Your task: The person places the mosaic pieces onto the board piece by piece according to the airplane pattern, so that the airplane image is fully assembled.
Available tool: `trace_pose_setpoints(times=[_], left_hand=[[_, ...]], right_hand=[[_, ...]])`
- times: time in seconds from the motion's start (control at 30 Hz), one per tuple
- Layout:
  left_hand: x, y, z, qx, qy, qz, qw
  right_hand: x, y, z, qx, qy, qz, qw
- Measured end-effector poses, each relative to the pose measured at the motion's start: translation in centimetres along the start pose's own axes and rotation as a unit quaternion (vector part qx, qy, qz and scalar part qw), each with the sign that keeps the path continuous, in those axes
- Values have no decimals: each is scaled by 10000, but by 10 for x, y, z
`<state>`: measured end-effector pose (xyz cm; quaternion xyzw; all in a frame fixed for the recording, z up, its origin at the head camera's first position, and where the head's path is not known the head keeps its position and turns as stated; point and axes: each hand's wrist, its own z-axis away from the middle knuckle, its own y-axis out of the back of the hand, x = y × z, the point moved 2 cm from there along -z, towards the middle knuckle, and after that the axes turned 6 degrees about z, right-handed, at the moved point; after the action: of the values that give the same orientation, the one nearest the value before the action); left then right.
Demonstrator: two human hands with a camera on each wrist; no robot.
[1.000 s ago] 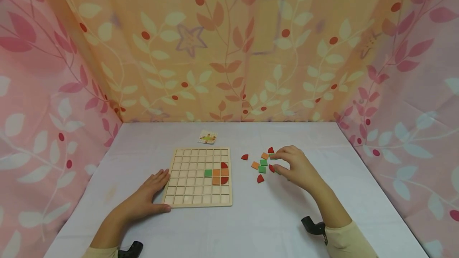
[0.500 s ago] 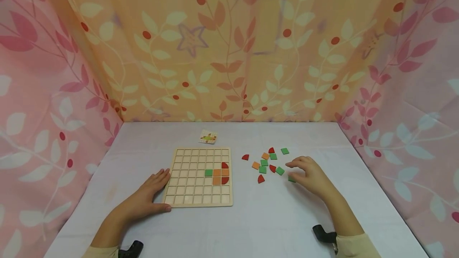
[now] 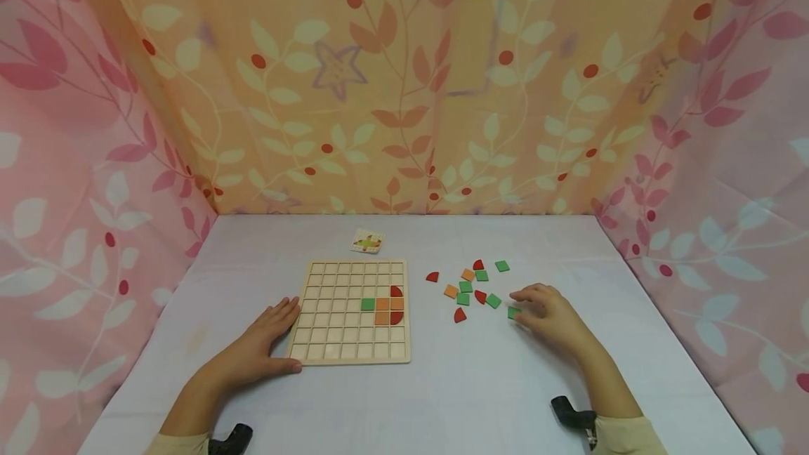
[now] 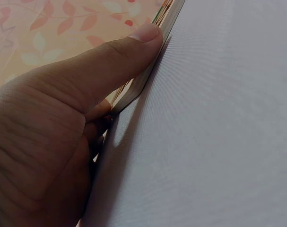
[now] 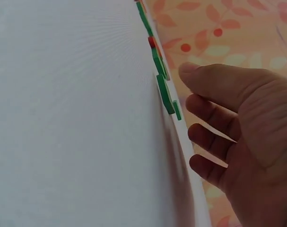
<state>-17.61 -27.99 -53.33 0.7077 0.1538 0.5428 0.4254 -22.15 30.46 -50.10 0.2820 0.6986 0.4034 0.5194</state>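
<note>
My left hand (image 3: 253,346) lies against the left side of a wooden grid board (image 3: 347,364), fingers extended along its edge. In the left wrist view, the thumb (image 4: 143,35) touches the board's side. Set into the grid are a green square tile (image 3: 367,305), several orange square tiles (image 3: 382,318) and two red quarter-round tiles (image 3: 396,318). Right of the loose tiles, my right hand (image 3: 553,318) hovers with loosely bent fingers and nothing between them. Its thumb is beside a loose green square tile (image 3: 512,312); from the right wrist view, a gap separates thumb and tiles (image 5: 165,94).
Loose green square tiles (image 3: 465,287), orange square tiles (image 3: 451,291) and red quarter-round tiles (image 3: 460,315) are scattered right of the board. A small picture card (image 3: 367,241) lies behind it. Patterned curtains (image 3: 404,90) enclose the white table (image 3: 442,413).
My right hand has drawn back to the right from above the loose tiles, uncovering several green ones, and its fingers have come closer together. The left hand and board have stayed put.
</note>
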Motion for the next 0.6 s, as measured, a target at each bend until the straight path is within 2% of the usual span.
trace_pose_setpoints(times=[0.2, 0.4, 0.6], left_hand=[[0, 1, 0, -26, -29, -36, 10000], [1, 1, -1, -27, -15, -27, 10000], [0, 1, -1, -56, 28, -29, 10000]], right_hand=[[9, -8, 5, -42, -17, 25, 10000], [11, -11, 8, -44, 99, 103, 9999], [11, -12, 7, -71, -3, 183, 9998]])
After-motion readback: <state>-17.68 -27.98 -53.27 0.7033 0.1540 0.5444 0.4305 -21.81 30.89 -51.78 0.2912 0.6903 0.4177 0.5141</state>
